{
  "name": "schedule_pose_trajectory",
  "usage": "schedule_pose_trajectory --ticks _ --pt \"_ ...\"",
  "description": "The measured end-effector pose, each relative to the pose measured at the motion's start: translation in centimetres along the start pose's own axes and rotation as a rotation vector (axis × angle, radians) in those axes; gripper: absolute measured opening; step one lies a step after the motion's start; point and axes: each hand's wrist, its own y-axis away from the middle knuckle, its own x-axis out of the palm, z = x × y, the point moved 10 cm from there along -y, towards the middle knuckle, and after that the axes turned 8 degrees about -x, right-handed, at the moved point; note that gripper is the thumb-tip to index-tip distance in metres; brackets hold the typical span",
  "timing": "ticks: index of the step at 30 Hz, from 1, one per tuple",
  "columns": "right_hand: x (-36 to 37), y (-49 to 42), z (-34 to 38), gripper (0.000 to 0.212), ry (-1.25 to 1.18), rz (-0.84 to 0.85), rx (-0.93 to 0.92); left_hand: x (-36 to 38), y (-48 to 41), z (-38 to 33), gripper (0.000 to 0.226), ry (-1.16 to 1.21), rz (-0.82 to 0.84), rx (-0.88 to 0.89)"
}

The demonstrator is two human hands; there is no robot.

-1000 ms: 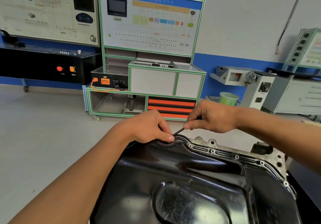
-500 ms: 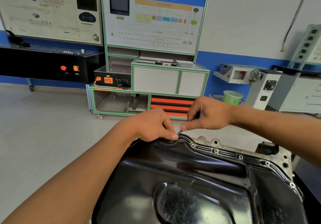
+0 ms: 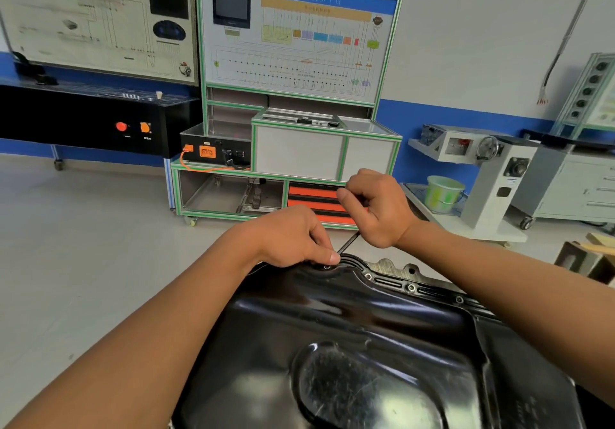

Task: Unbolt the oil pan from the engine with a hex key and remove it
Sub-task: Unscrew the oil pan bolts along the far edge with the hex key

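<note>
Black pressed steel, the oil pan [image 3: 366,345] is seen bolted bottom-up on the engine [image 3: 387,266], at 6 o'clock in view. At its 12 o'clock corner a bolt [image 3: 327,266] is met by the hex key [image 3: 347,244], slanted toward 1 o'clock. The key's foot is pinched by the left hand [image 3: 293,239], apparently to keep the tip seated. The long end is gripped by the right hand [image 3: 376,209] for leverage.

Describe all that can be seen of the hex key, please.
The hex key is a thin, dark rod, metal by its look. It slants from the right hand, which grips its upper end, down to a bolt at the far corner of the black oil pan. The left hand pinches its lower end and hides the tip. Only the middle part shows.
</note>
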Motion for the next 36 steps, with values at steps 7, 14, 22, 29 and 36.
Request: schedule_pose_trajectory --ticks 7,14,22,29,36 --pt "0.4 -0.4 -0.6 0.053 -0.040 -0.012 -0.021 0.1 0.0 0.0 0.015 0.049 -0.004 0.007" --pt "2.3 -2.9 0.4 0.054 0.011 0.117 -0.114 0.4 -0.6 -1.0 0.023 0.143 -0.021 0.039" --pt "10.2 -7.4 4.6 0.039 -0.038 0.423 -0.122 -0.8 0.6 4.0 0.023 0.606 -0.170 -0.184" --pt "12.8 -6.6 3.1 0.065 -0.082 0.560 0.131 -0.4 1.6 5.8 0.015 0.570 -0.048 -0.375" --pt "14.3 -5.6 4.9 0.066 -0.260 0.551 0.245 0.0 3.0 7.4 0.022 0.608 -0.042 -0.498"
